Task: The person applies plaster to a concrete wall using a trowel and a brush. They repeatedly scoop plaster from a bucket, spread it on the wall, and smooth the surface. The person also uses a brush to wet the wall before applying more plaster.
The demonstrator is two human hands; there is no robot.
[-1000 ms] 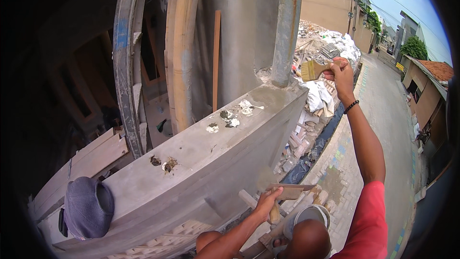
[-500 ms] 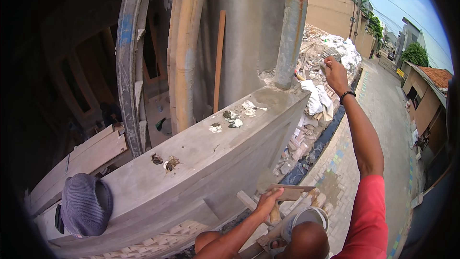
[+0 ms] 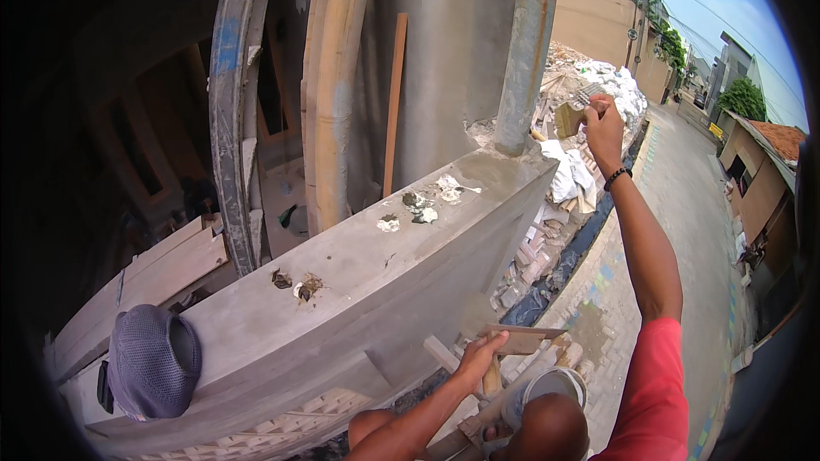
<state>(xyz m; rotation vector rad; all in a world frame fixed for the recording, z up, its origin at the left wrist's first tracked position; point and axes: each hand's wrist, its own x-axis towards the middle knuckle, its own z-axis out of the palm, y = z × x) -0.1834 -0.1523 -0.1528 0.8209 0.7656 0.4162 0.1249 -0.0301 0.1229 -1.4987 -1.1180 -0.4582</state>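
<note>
My right hand (image 3: 605, 124), wearing a dark bead bracelet, is raised beyond the wall's corner near the pipe. Its fingers are closed on a flat olive-coloured blade (image 3: 567, 120) that looks like a scraper. Lower down, my left hand (image 3: 483, 358) grips a thin rectangular brown board (image 3: 523, 340) by its left end, beside the outer face of the plastered wall (image 3: 410, 277). Blobs of white and dark paste (image 3: 420, 207) lie on the wall's top, with smaller brown-black clumps (image 3: 301, 284) farther left. Both hands are apart from the wall.
A grey knitted cap (image 3: 154, 363) sits on the wall's left end. A metal pipe (image 3: 523, 51) and bamboo poles (image 3: 337, 77) rise beside it. Below stand a bucket (image 3: 576, 380) and wooden poles. Rubble and white sacks (image 3: 611, 81) line a ditch along the paved lane (image 3: 700, 205).
The scraper-like blade in my right hand has turned, so its flat face now shows. That hand has shifted slightly; the left hand and board have barely moved.
</note>
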